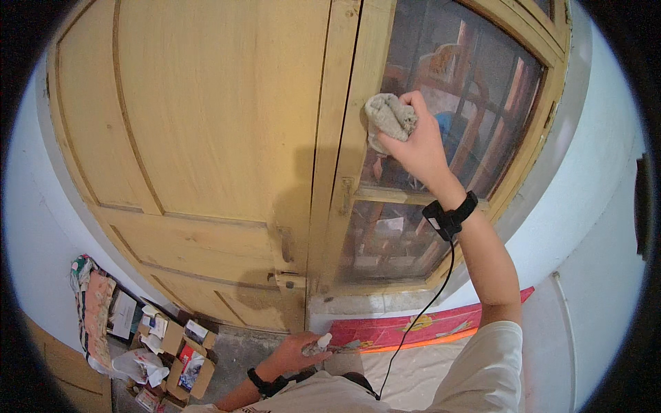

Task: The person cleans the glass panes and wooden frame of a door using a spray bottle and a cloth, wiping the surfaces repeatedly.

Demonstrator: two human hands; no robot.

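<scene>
A folded grey-beige cloth (388, 116) is gripped in my right hand (421, 147), which is raised to the wooden window frame (356, 131). The cloth lies over the frame's left upright and the edge of the upper glass pane (465, 103). Whether it presses on the surface cannot be made out. Low in front of my body, my left hand (292, 352) holds a small clear bottle (314, 348) with a white top. A black strap device (452, 216) with a cable is on my right wrist; another band (263, 383) circles the left.
A yellow wooden door (206, 113) with a handle (285, 243) stands left of the window. Open cardboard boxes (199, 379) and a plastic bag (139, 365) crowd the floor at lower left. Below the sill, red floral fabric (377, 330) borders a pale bed-like surface (428, 366).
</scene>
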